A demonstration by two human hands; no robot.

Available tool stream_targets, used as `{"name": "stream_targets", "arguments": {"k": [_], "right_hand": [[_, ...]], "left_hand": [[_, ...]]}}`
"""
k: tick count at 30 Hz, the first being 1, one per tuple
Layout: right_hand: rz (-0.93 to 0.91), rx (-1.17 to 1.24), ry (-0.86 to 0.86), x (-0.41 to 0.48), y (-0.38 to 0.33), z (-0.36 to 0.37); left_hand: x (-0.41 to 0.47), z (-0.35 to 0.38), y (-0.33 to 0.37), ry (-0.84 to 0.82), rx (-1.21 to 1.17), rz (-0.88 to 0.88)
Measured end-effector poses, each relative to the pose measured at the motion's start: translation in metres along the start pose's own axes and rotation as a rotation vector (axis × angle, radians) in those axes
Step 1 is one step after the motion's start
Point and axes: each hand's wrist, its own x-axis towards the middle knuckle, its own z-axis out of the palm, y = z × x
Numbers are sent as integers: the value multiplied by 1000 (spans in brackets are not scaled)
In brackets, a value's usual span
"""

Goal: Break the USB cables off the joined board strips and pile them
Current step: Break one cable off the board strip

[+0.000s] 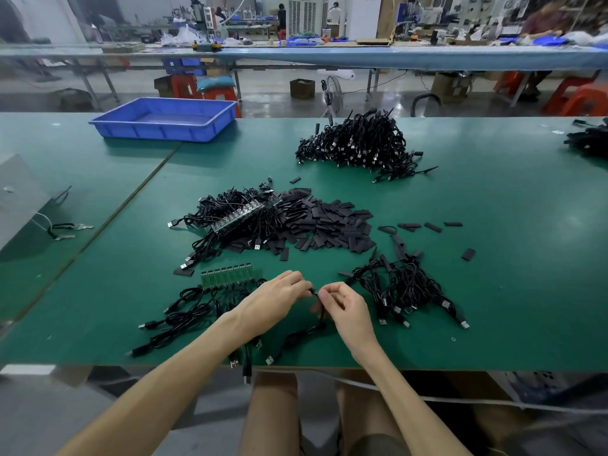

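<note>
Work sits near the front edge of the green matted tabletop [493, 225]: left hand [273, 299] and right hand [345, 306] both pinch one end of a thin black USB cable [296, 337], probably to snap it free. The green joined board strip [227, 274] lies just left. The loose black cable pile [408, 287] waits right, with open mat between.

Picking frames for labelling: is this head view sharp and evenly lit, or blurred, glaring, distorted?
Head view: left hand, right hand and the cable they pinch are sharp under soft, even light; head view, far workshop blurred, worst top right; head view, wide lens stretches things near the edges.
</note>
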Motion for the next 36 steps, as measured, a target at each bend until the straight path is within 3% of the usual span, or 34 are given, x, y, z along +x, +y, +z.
{"name": "stream_targets", "arguments": {"k": [21,36], "right_hand": [[14,89,-102,1,4,-4],[4,-47,-80,-2,-1,-2]], "left_hand": [[-10,-3,10,63,124,182],[-17,-1,7,48,216,151]]}}
